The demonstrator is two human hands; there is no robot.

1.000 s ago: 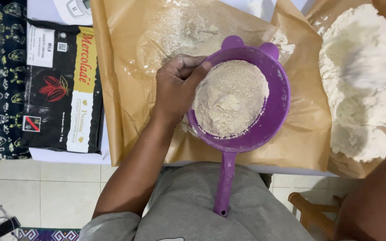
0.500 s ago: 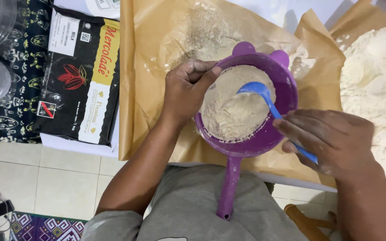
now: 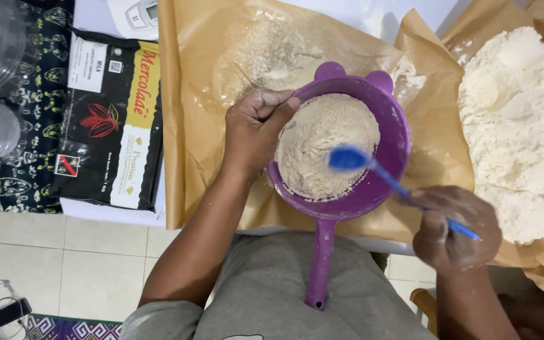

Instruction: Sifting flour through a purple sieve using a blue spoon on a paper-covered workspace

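Fingers [image 3: 272, 101] of the left hand [image 3: 256, 135] curl over the near-left rim of the purple sieve [image 3: 379, 182], thumb inside the rim and knuckles outside, gripping it firmly; the left forearm rises from the lower left at a slant, wrist bent slightly inward. The sieve sits over the brown paper [image 3: 203, 94] on the bench, its long handle pointing straight back toward the person's grey-clad lap, and it holds a mound of pale flour [image 3: 322, 145]. To the right, the right hand [image 3: 451, 230] is closed around the thin handle of a blue spoon [image 3: 347, 158], with fingers wrapped and thumb on top; its blurred bowl hangs above the flour, just inside the sieve's right half. Sifted powder dusts the paper beyond the sieve. A large heap of flour [image 3: 517, 126] lies on another paper sheet at the far right, well apart from the left hand. A black packet [image 3: 111, 119] lies flat to the left of the paper.
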